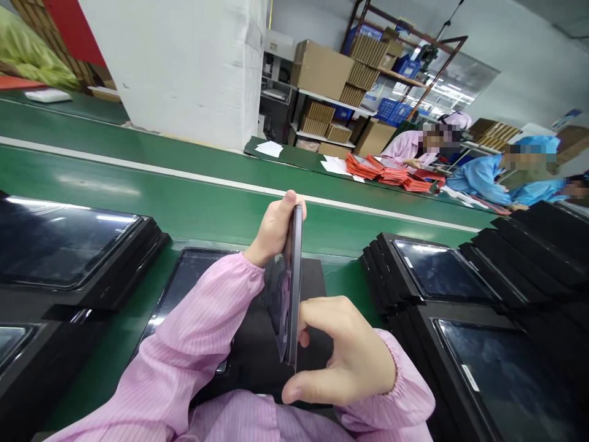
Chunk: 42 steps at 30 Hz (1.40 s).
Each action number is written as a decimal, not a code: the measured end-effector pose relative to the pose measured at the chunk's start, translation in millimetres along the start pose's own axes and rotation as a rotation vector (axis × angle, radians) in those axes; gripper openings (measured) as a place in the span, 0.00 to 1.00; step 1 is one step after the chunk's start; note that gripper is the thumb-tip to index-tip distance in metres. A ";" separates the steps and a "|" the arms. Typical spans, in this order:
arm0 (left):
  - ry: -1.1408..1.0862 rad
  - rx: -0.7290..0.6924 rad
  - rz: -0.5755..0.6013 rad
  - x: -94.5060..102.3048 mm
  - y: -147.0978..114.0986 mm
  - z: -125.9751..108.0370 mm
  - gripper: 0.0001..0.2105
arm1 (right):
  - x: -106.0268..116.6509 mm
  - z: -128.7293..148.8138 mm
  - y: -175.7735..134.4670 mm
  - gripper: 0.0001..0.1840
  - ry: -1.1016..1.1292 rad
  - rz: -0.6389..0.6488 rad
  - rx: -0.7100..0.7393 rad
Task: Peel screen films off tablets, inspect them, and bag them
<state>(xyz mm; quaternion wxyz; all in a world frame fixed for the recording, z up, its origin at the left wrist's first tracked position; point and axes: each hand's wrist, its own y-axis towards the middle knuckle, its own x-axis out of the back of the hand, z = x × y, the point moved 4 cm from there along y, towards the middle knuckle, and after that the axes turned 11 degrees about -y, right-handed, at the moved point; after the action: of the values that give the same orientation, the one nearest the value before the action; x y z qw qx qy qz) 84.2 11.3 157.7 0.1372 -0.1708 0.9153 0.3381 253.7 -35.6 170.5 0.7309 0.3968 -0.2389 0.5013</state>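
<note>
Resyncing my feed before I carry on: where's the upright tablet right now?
In the head view, the tablet is at the centre, held on edge: the left hand grips its far end, and the right hand is at its near right side.

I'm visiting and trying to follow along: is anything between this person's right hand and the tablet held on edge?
Nothing visible. The right hand is close beside the tablet, thumb parted from the fingers; whether it touches is hard to tell. The left hand grips the far end.
</note>
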 end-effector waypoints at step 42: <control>-0.033 -0.023 -0.010 -2.0 -1.0 6.0 0.33 | 12.0 -5.8 0.1 0.09 0.067 -0.036 -0.065</control>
<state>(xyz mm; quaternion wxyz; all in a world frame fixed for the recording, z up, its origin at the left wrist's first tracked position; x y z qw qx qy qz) 87.3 15.0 153.4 0.1521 -0.1714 0.9079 0.3509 258.0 -24.3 176.3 0.7600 0.3599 -0.2231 0.4931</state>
